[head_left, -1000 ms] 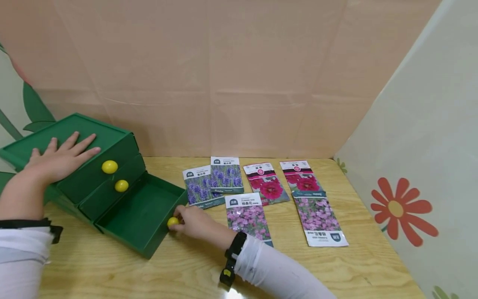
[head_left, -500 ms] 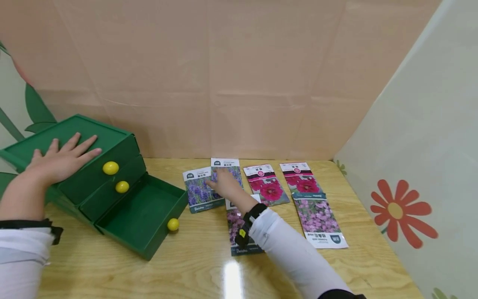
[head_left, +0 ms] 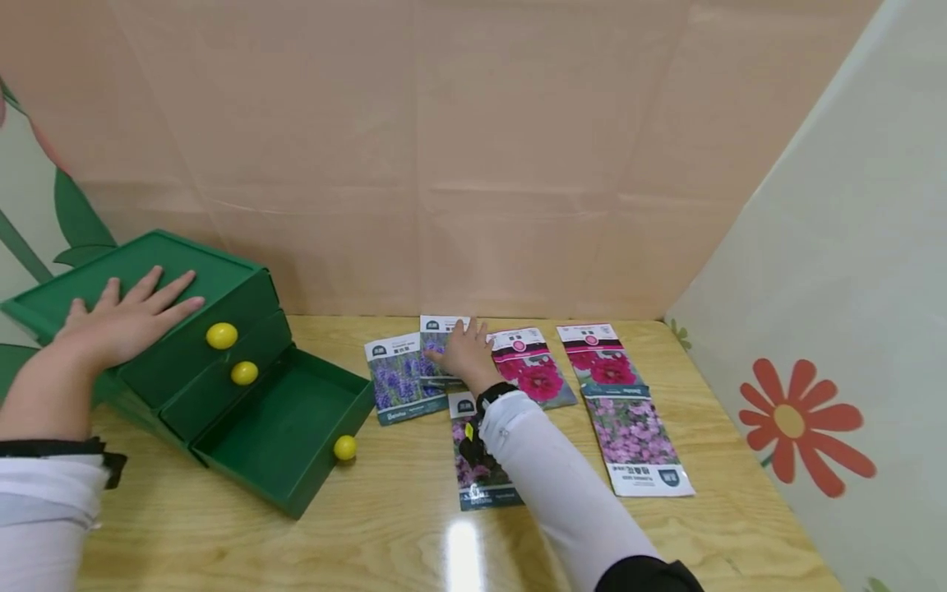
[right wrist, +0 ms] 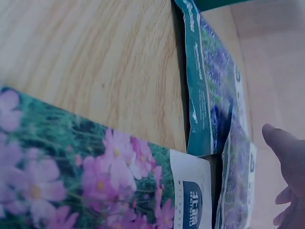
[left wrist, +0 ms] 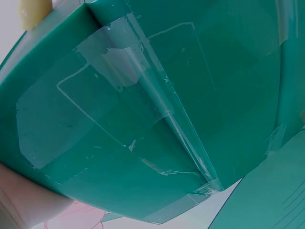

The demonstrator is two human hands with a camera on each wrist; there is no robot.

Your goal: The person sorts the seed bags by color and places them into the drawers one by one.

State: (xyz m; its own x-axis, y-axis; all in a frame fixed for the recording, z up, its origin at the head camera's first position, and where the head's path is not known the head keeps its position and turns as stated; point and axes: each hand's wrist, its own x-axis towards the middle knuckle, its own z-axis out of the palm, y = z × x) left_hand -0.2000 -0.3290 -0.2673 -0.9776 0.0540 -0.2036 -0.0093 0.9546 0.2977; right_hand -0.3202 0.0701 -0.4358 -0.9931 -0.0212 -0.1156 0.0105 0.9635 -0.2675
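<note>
My left hand (head_left: 122, 325) rests with spread fingers on top of a green drawer cabinet (head_left: 214, 265). Its bottom drawer (head_left: 284, 423) is pulled out, with a yellow knob (head_left: 344, 448) on the front. My right hand (head_left: 468, 355) is over the right edge of a lavender seed packet (head_left: 436, 326), fingers extended. In the right wrist view, its thumb (right wrist: 276, 138) stands apart from that packet. Another lavender packet (head_left: 405, 380) lies to the left. Beneath my right forearm, a pink-flower packet (head_left: 488, 498) is partly hidden.
A red-flower seed packet (head_left: 540, 380) lies just right of my right hand. Farther right, another red-flower packet (head_left: 610, 366) meets a pink-flower packet (head_left: 636, 436), turned upside down. A wall stands behind the wooden table (head_left: 385, 526), and another with a painted flower (head_left: 787, 421) at right.
My right hand has left the bottom drawer's knob and moved right and back to the seed packets. My left hand stays on the cabinet; the drawer remains pulled out.
</note>
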